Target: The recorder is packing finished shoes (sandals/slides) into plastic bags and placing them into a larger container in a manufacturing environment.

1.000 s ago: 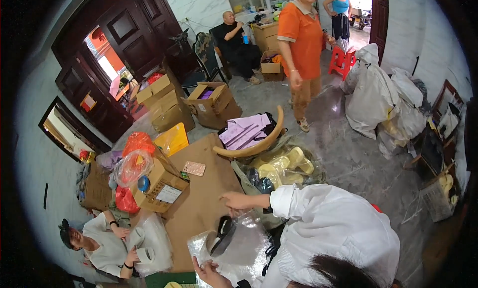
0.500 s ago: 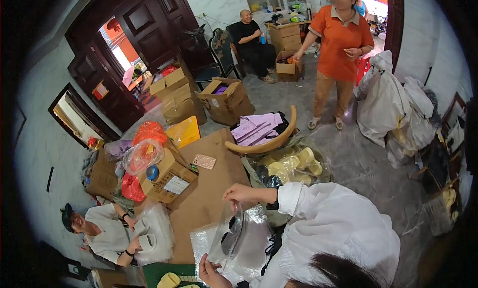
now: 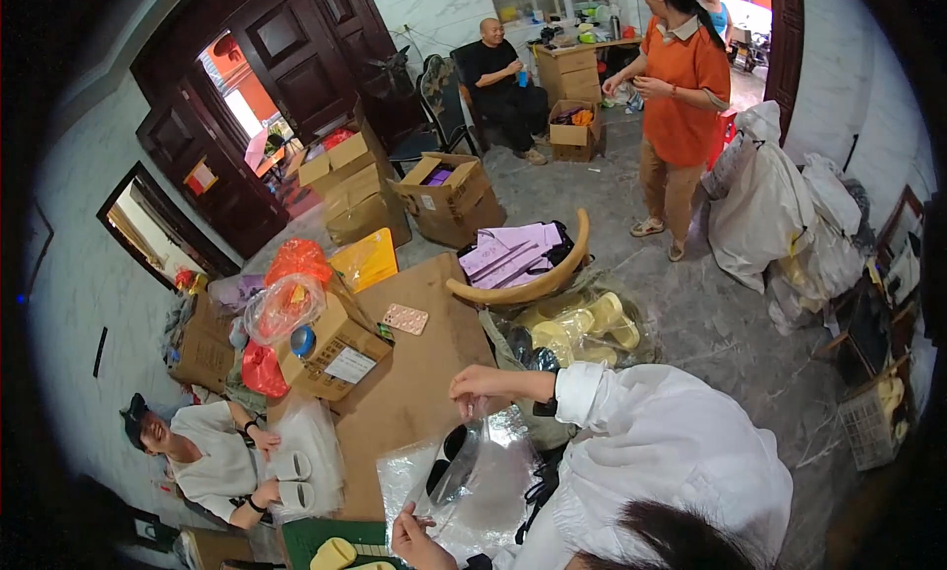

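My right hand [image 3: 480, 388] pinches the upper edge of a clear plastic bag [image 3: 490, 457] above the brown table [image 3: 404, 361]. On the bag's near side my left hand [image 3: 419, 540] grips its lower edge between thumb and fingers. Two dark, rounded slippers [image 3: 455, 442] show at the bag; whether they lie wholly inside it I cannot tell. Beneath is a shiny stack of clear bags [image 3: 397, 469]. Pale yellow slippers [image 3: 333, 554] lie on a green mat [image 3: 296, 536] left of my left hand.
Across the table a co-worker [image 3: 212, 462] handles white slippers [image 3: 293, 479] on plastic bags. A carton [image 3: 330, 358], a phone [image 3: 405, 319] and a yellow folder [image 3: 365, 261] lie beyond. A bag of yellow slippers [image 3: 582, 328] and a chair with purple packets [image 3: 510, 252] stand ahead. A person in orange [image 3: 686, 106] stands behind.
The bag has shifted slightly, and the dark slippers show more apart. The person in orange has turned away and moved a little right. The co-worker's hands have moved slightly at the white slippers.
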